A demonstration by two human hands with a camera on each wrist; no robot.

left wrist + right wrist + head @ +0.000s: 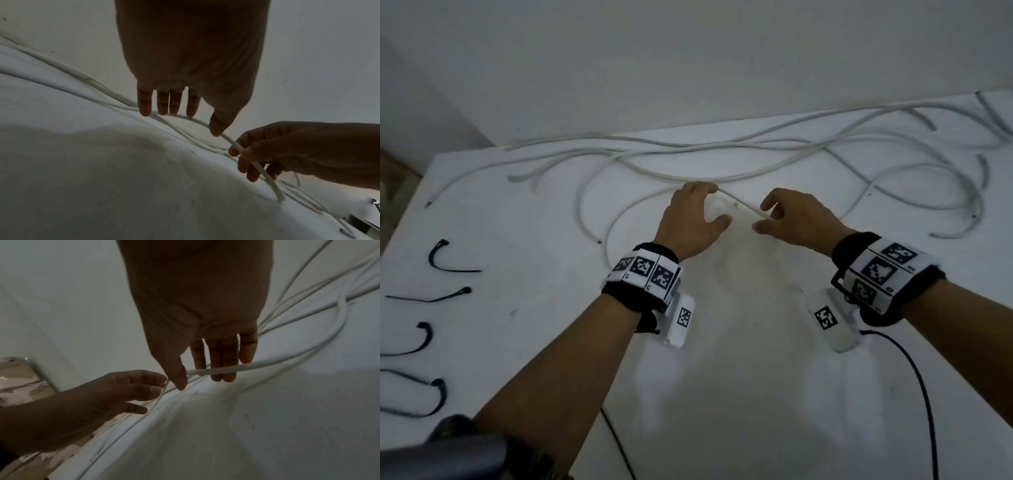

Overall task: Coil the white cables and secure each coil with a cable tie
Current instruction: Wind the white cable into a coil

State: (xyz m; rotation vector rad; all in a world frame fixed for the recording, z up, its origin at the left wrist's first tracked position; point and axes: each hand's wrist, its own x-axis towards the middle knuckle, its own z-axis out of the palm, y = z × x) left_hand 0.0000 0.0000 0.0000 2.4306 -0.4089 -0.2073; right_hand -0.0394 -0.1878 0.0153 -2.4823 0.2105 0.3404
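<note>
The right hand (796, 219) pinches a cable (741, 205) lifted off the table (722, 394), and the left hand (693, 219), fingers loosely spread, touches it just beside. Best to close the left on it, then draw even loops; ties (438, 258) wait left of the cable

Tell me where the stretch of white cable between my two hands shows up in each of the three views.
Head: white cable spans centre frame, between left hand and right hand.
Left wrist: it runs from under the fingertips down-right into the right hand.
Right wrist: it crosses the fingers, centre frame, trailing right.
Shared landmark: white table.
</note>
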